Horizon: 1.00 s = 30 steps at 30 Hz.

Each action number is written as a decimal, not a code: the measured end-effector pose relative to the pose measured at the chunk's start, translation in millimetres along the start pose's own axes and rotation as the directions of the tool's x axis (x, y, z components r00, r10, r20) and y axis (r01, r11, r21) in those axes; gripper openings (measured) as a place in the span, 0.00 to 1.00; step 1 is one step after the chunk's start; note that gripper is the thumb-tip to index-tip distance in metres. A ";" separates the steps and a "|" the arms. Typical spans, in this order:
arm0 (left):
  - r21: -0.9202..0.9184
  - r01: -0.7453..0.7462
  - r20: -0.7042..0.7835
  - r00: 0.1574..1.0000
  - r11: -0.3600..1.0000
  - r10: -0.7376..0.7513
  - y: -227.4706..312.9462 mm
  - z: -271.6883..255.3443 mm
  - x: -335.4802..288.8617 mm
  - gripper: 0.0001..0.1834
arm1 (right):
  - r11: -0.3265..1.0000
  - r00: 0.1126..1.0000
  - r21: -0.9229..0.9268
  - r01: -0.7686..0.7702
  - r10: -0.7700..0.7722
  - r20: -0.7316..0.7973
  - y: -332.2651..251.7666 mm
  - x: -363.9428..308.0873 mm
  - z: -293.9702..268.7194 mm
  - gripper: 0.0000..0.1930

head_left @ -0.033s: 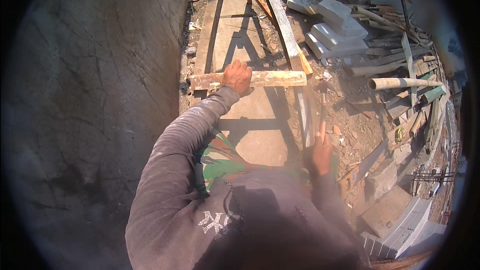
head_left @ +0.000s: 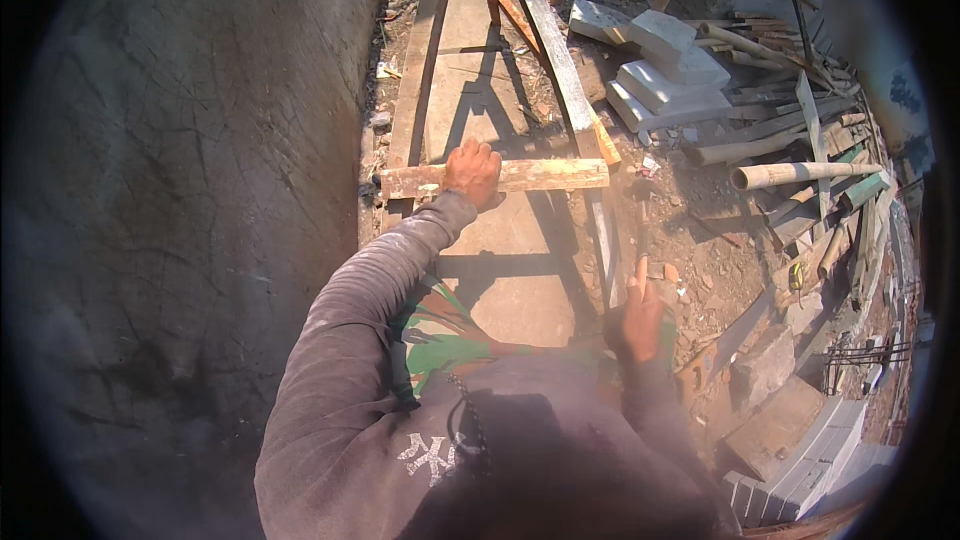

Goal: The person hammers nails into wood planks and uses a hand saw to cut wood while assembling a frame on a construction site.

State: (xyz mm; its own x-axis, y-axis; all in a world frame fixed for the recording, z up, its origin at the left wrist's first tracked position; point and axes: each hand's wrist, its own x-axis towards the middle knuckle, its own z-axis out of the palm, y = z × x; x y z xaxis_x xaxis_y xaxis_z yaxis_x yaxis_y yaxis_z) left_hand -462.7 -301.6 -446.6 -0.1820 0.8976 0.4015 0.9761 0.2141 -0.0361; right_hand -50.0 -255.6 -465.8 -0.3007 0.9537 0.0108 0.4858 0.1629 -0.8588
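My left hand (head_left: 473,172) is closed over a short wooden board (head_left: 555,175), which lies crosswise in front of me. The board rests across two long timbers, a left rail (head_left: 432,70) and a right rail (head_left: 560,50), that draw closer together farther away. My right hand (head_left: 641,322) is wrapped round the handle of a hammer (head_left: 642,230), to the right of the right rail. The hammer's head points away from me and looks dark and slightly blurred, apart from the board's right end.
A tall grey wall (head_left: 200,190) stands close on my left. White blocks (head_left: 665,80) are stacked at the far right. Nearer lies a heap of bamboo poles (head_left: 800,172) and scrap timber. Grey blocks (head_left: 800,470) sit at the lower right, beside rubble.
The board and my left hand sit slightly lower in the picture, with the whole scene shifted a little. My right hand and the hammer are also slightly lower, and the hand is less blurred.
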 end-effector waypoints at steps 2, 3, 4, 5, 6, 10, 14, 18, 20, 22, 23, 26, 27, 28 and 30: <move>-0.029 -0.002 -0.009 1.000 1.000 0.002 -1.2 4.5 1.3 0.27 | 0.996 0.994 -0.037 0.083 -0.086 -0.070 -10.5 -3.4 2.1 0.15; -0.034 0.002 -0.011 1.000 0.999 -0.002 -0.4 2.6 -1.5 0.27 | 0.996 0.994 -0.024 0.083 -0.084 -0.069 -12.8 -4.1 2.1 0.15; -0.040 0.005 -0.013 1.000 0.999 -0.006 0.1 0.7 -2.0 0.27 | 0.996 0.993 -0.009 0.091 -0.092 -0.074 -14.2 -2.9 2.2 0.15; -0.047 0.008 -0.015 1.000 0.999 -0.008 -0.5 -1.3 1.2 0.27 | 0.995 0.992 0.008 0.098 -0.097 -0.080 -11.8 1.1 3.8 0.15; -0.061 0.006 -0.005 1.000 0.998 -0.006 3.8 -2.8 -2.6 0.27 | 0.996 0.993 0.020 0.090 -0.088 -0.079 -7.5 -4.4 3.9 0.16; -0.040 -0.018 0.025 0.999 0.999 0.019 0.2 3.5 -1.8 0.28 | 0.989 0.989 -0.063 0.134 -0.137 -0.056 0.9 -0.3 6.2 0.16; -0.011 -0.006 0.050 0.999 1.000 0.007 6.6 0.9 -11.0 0.28 | 0.998 1.000 0.057 0.011 -0.009 -0.030 3.0 -2.3 7.0 0.18; -0.030 -0.015 0.029 0.999 0.999 0.016 9.1 -0.6 -12.1 0.28 | 0.989 0.989 -0.085 0.119 -0.125 -0.078 -8.2 -8.6 2.0 0.18; -0.018 -0.018 0.030 0.999 1.000 0.018 11.4 -0.7 -12.3 0.28 | 0.982 0.986 -0.124 0.139 -0.149 -0.072 -2.9 -10.1 1.8 0.18; -0.002 -0.018 0.044 0.999 1.000 0.018 11.6 -0.4 -9.9 0.28 | 0.970 0.982 -0.179 0.164 -0.177 -0.060 -4.4 -10.1 1.3 0.18; 0.000 -0.011 0.039 0.999 1.000 0.011 12.7 -0.4 -10.0 0.28 | 0.977 0.989 -0.169 0.129 -0.140 -0.056 -6.4 -10.7 0.4 0.18; 0.002 0.006 0.014 1.000 1.000 -0.006 12.7 2.2 -9.6 0.27 | 0.997 0.997 -0.045 -0.067 0.065 -0.034 -24.9 -9.6 -2.2 0.18; -0.006 0.008 0.003 1.000 1.000 -0.008 12.6 4.9 -8.3 0.27 | 0.997 0.997 -0.030 -0.072 0.071 -0.036 -19.4 -8.5 -1.1 0.18; -0.014 0.010 -0.008 1.000 1.000 -0.010 12.4 7.0 -8.8 0.27 | 0.997 0.996 -0.015 -0.076 0.076 -0.038 -9.9 -6.7 0.9 0.17; -0.026 0.004 -0.007 1.000 1.000 -0.005 12.0 4.3 -9.3 0.27 | 0.997 0.997 0.017 -0.071 0.071 -0.040 -4.9 -6.2 2.2 0.17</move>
State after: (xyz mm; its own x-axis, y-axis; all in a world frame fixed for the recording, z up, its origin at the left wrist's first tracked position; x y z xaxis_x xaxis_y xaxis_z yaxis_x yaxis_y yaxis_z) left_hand -449.9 -305.7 -454.7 -0.1857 0.8941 0.4076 0.9780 0.2081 -0.0109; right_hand -52.3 -263.0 -462.8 -0.2321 0.9722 -0.0300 0.4916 0.0906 -0.8661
